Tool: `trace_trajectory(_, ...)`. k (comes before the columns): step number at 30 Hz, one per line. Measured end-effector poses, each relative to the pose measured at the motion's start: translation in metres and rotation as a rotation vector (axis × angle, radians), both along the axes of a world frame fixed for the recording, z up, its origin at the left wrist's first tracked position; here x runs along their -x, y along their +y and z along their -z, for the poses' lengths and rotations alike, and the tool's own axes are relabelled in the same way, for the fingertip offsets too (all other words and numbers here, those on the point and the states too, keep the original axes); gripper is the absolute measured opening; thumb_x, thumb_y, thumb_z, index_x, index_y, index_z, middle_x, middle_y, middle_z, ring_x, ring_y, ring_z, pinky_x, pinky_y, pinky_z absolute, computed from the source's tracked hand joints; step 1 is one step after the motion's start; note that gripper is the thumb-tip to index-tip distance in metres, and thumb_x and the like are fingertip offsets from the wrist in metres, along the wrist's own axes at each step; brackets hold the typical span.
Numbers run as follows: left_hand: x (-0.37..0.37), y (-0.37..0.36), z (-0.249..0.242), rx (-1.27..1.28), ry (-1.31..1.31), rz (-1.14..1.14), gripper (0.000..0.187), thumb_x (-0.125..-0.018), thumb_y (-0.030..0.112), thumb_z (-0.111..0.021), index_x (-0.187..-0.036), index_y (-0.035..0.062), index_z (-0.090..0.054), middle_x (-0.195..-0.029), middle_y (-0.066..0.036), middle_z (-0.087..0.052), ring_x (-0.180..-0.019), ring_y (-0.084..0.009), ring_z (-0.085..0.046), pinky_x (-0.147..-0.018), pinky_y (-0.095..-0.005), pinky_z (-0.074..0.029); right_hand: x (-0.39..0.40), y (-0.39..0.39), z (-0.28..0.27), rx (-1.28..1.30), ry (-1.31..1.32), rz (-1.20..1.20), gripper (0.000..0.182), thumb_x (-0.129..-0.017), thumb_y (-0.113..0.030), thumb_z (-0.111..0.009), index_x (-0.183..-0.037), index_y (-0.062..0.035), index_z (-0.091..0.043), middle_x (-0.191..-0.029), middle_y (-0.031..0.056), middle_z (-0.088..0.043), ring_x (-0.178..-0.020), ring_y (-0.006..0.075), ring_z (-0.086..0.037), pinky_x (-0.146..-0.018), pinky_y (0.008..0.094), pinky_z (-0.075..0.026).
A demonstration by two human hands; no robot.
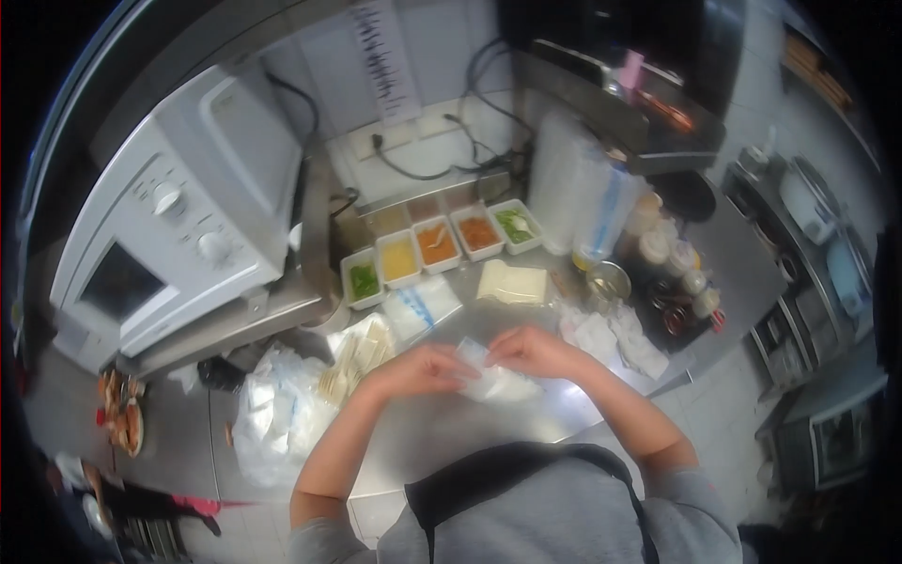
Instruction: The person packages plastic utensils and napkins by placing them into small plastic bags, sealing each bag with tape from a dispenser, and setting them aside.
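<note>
Between my two hands is a small clear plastic bag [498, 383] with something white in or under it, above the steel counter. My left hand [428, 368] grips the bag's left side with bent fingers. At its upper right edge, my right hand [532, 351] pinches the plastic between thumb and fingers. Just beyond my left hand lies a flat pack of bags with blue print [423, 306]. A pale yellow stack in clear wrap [513, 283] rests behind the bag. What exactly the white content is, I cannot make out.
White tubs of chopped food [398, 259] line the wall. A white microwave [178, 216] stands on a shelf at left, above a large plastic bag [282, 414]. Squeeze bottles [676, 254], a metal cup [608, 282] and crumpled cloths [620, 340] are at right.
</note>
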State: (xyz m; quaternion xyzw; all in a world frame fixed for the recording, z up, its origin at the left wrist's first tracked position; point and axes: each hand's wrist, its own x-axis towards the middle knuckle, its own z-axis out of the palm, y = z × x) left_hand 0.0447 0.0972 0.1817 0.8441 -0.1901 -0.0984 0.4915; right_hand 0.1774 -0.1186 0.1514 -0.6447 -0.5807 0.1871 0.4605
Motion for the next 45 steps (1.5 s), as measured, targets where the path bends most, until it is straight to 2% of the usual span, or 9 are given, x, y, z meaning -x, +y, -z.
trace_trajectory(11,-0.036,-0.052,0.043,0.006,0.132,-0.22,0.027,-0.077,0.005,-0.07,-0.104,0.0045,-0.069,-0.089,-0.011,-0.069,-0.078,-0.0159,-0.064,-0.072,-0.0281,-0.051,-0.025,-0.121,-0.034,-0.12,0.101,0.368,0.011,-0.081,-0.004,-0.062,-0.091,-0.001,-0.068,-0.097,0.0095,-0.067,-0.088,0.02,-0.063,-0.077,0.0303,-0.05)
trace_trajectory(13,-0.035,-0.057,0.057,0.281,0.212,-0.467,0.028,-0.078,0.001,-0.068,-0.105,0.0017,-0.067,-0.09,-0.012,-0.067,-0.079,-0.0163,-0.064,-0.067,-0.0264,-0.053,-0.056,-0.171,-0.03,-0.31,-0.075,0.61,0.011,-0.082,-0.004,-0.062,-0.091,-0.0016,-0.068,-0.097,0.0085,-0.067,-0.088,0.0173,-0.063,-0.077,0.0287,-0.05)
trace_trajectory(15,-0.033,-0.061,0.082,0.466,0.213,-0.599,0.033,-0.079,-0.001,-0.066,-0.111,0.0017,-0.063,-0.095,-0.013,-0.065,-0.082,-0.0167,-0.064,-0.066,-0.026,-0.053,-0.082,-0.228,-0.029,-0.533,0.381,0.902,0.012,-0.082,0.0,-0.062,-0.093,0.0007,-0.066,-0.092,0.0067,-0.066,-0.085,0.0141,-0.063,-0.074,0.0265,-0.051)
trace_trajectory(17,-0.031,-0.076,0.1,0.655,0.209,-0.743,0.038,-0.079,-0.003,-0.064,-0.116,0.0016,-0.059,-0.101,-0.014,-0.063,-0.084,-0.017,-0.063,-0.064,-0.0256,-0.054,-0.135,-0.296,0.0,-0.757,0.375,1.181,0.016,-0.086,0.0,-0.055,-0.097,-0.0017,-0.066,-0.086,0.0055,-0.066,-0.076,0.0117,-0.062,-0.067,0.0243,-0.05)
trace_trajectory(19,-0.038,-0.095,0.109,1.067,0.078,-0.911,0.047,-0.083,-0.005,-0.059,-0.127,0.0053,-0.047,-0.115,-0.013,-0.057,-0.091,-0.0163,-0.062,-0.063,-0.0243,-0.056,-0.174,-0.352,0.027,-0.577,0.515,1.418,0.019,-0.089,-0.013,-0.057,-0.101,-0.0019,-0.066,-0.086,0.0059,-0.066,-0.07,0.0109,-0.06,-0.06,0.0225,-0.047)
trace_trajectory(22,-0.059,-0.125,0.111,1.25,0.026,-0.882,0.049,-0.086,-0.003,-0.057,-0.131,0.0087,-0.043,-0.123,-0.013,-0.053,-0.097,-0.0173,-0.06,-0.065,-0.0227,-0.057,-0.227,-0.399,0.082,-0.043,0.635,1.395,0.038,-0.088,-0.034,-0.059,-0.112,-0.004,-0.059,-0.098,0.0063,-0.064,-0.08,0.0131,-0.063,-0.063,0.0224,-0.049)
trace_trajectory(28,-0.095,-0.177,0.085,1.346,-0.067,-0.708,0.046,-0.087,-0.002,-0.055,-0.13,0.0104,-0.044,-0.125,-0.014,-0.052,-0.1,-0.0213,-0.061,-0.068,-0.0246,-0.06,-0.301,-0.414,0.14,0.061,0.838,1.154,0.057,-0.079,-0.047,-0.067,-0.115,-0.0044,-0.059,-0.091,0.0069,-0.063,-0.058,0.0102,-0.047,-0.045,0.0248,-0.033)
trace_trajectory(35,-0.118,-0.198,0.084,1.352,-0.083,-0.684,0.045,-0.086,-0.004,-0.055,-0.128,0.0101,-0.047,-0.124,-0.015,-0.054,-0.101,-0.0221,-0.062,-0.066,-0.0253,-0.061,-0.333,-0.417,0.12,0.344,0.812,0.861,0.029,-0.082,-0.033,-0.067,-0.093,-0.0061,-0.065,-0.084,0.003,-0.063,-0.06,0.0121,-0.049,-0.048,0.0263,-0.035)
trace_trajectory(45,-0.15,-0.226,0.058,1.292,-0.047,-0.568,0.04,-0.081,-0.006,-0.062,-0.119,0.0066,-0.055,-0.118,-0.016,-0.058,-0.101,-0.0238,-0.062,-0.075,-0.0286,-0.058,-0.314,-0.431,0.127,-0.084,1.17,0.8,0.023,-0.08,-0.021,-0.07,-0.094,-0.0052,-0.063,-0.091,0.0029,-0.064,-0.084,0.0142,-0.058,-0.072,0.0355,-0.047)
